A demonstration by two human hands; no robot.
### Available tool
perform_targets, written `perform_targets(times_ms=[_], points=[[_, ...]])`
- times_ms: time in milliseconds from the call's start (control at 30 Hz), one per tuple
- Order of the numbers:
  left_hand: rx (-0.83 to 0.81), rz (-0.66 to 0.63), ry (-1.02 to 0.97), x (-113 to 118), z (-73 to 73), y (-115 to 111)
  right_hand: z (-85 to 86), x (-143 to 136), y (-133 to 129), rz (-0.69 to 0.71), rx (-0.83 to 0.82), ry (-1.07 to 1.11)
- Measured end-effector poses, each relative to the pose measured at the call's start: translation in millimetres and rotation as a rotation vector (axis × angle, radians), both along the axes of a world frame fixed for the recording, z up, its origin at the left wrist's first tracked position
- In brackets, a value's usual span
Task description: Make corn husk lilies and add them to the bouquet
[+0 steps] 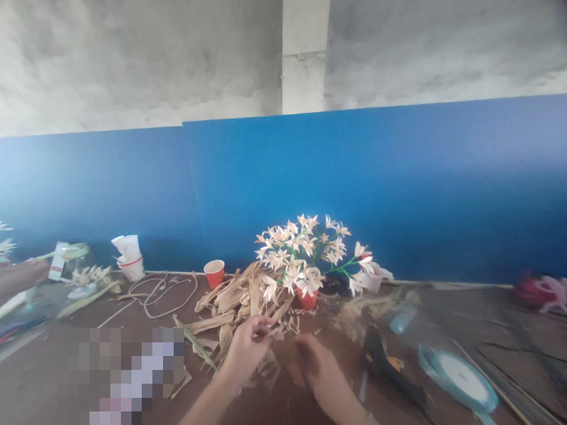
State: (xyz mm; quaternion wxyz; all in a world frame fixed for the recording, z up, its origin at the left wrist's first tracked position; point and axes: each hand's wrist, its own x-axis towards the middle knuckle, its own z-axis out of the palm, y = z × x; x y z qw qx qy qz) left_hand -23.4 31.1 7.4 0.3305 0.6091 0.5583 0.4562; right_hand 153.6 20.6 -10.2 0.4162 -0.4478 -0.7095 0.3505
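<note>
My left hand (251, 343) is over the table in front of a pile of dry corn husks (239, 295), its thumb and fingers pinched together. Something small and pale shows at the fingertips, too blurred to name. Beside it, my right hand (316, 369) is bent inward and smeared by motion, so its grip is unclear. Small husk scraps (268, 369) lie beneath and between the hands. Beyond them a bunch of pale husk flowers (295, 254) on green stems stands in a red paper cup (307, 298).
A black glue gun (390, 372) and a spool of light blue ribbon (463, 378) lie at right. Another red cup (214, 274), a white cable (170, 301) and a white cup with paper (130, 265) stand left. Another person's hand (26, 277) shows at far left.
</note>
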Motion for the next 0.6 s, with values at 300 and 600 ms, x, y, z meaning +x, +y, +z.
perform_targets(times_ms=[300,600], points=[[0.250,-0.003,0.205,5,-4.9,-14,1.5,-5,0,-0.187,-0.059,0.214],[-0.050,-0.008,-0.135,30,4.1,-22,13.9,-4,-12,-0.368,0.012,0.378]])
